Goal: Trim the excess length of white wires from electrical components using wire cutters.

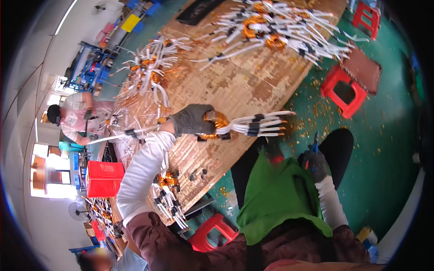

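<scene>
My left hand (192,119), in a grey glove, is closed around a copper-wound ring coil (216,124) above the wooden table (253,90). The coil's white-sleeved leads (262,125), bound with black bands, stick out to the right past the table edge. My right hand (318,166), also gloved, is down by my lap, gripping blue-handled pliers (314,145) with the tip pointing away from me. Their jaws are small and somewhat blurred. Another coil (168,180) with white leads lies on the table near my left forearm.
Coil heaps (266,31) cover the table's far end, and more wired coils (151,67) lie farther left. Red stools (343,92) stand on the green floor at right, another stool (214,232) nearer. A person (79,117) works across the table near a red bin (105,178).
</scene>
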The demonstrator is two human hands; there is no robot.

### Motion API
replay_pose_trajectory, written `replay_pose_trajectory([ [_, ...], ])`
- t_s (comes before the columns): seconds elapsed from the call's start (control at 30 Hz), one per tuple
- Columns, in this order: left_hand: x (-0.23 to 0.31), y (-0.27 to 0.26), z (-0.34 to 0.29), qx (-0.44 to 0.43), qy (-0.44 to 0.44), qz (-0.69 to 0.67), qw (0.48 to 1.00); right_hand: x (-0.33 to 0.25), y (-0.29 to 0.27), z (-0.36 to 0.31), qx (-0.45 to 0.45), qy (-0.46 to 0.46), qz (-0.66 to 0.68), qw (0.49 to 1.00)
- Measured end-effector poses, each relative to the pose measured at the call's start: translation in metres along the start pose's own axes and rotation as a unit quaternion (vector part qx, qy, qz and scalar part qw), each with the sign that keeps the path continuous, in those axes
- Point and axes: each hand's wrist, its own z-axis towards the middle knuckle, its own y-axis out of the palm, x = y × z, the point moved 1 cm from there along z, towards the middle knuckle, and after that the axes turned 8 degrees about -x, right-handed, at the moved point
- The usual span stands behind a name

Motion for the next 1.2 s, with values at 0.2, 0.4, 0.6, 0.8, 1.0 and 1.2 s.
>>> replay_pose_trajectory([
  [0.2,-0.093,0.092,0.032,-0.137,0.029,-0.472,0.870,-0.021,0.013,-0.004,-0.033,0.006,-0.105,0.994],
  [0.4,-0.080,0.063,0.027,0.153,-0.006,-0.025,0.988,-0.005,-0.003,0.006,0.028,0.052,-0.135,0.989],
  [0.6,0.027,0.094,0.052,0.296,0.228,-0.069,0.925,0.001,0.017,0.000,-0.047,-0.011,-0.284,0.958],
  [0.8,0.073,0.115,0.088,0.294,0.173,0.125,0.932,-0.016,0.051,-0.007,-0.080,-0.157,-0.459,0.871],
  [1.0,0.033,0.128,0.110,0.194,0.229,-0.302,0.905,-0.042,0.113,-0.011,-0.057,-0.216,-0.692,0.686],
  [1.2,0.043,0.113,0.092,0.105,0.220,-0.429,0.870,-0.039,0.143,0.007,-0.043,-0.225,-0.744,0.628],
])
